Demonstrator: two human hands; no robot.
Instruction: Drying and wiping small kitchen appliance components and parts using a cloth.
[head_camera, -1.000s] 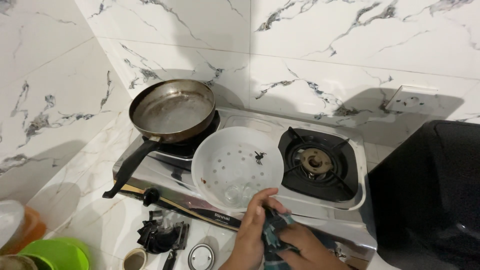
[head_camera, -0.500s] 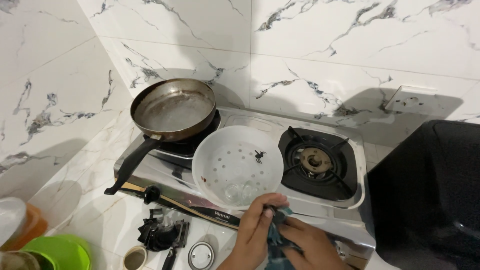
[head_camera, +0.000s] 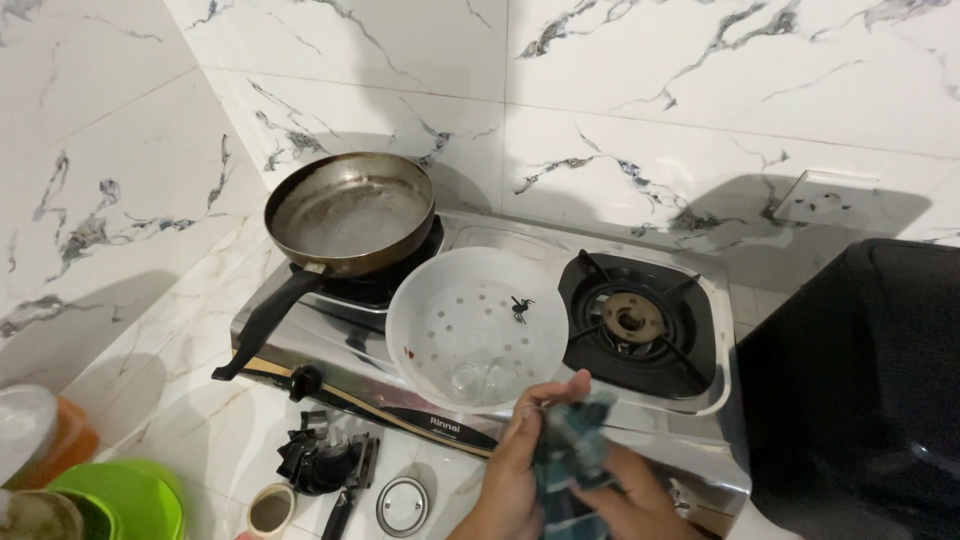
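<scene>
Both hands at the near edge, left hand (head_camera: 520, 462) and right hand (head_camera: 640, 500) with fingers closed around a dark teal cloth (head_camera: 570, 450), just beyond them a white perforated bowl (head_camera: 478, 325) on the steel gas stove (head_camera: 660, 420), frying pan (head_camera: 350, 212) far left, bare burner (head_camera: 632, 320) right.

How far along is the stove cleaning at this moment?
Done: the burner grate lies off the stove on the counter. In hand: the left hand and right hand together grip a dark cloth at the front edge of the stove. Left: the frying pan and white perforated bowl sit on the stove, and the right burner has its grate on.
</scene>
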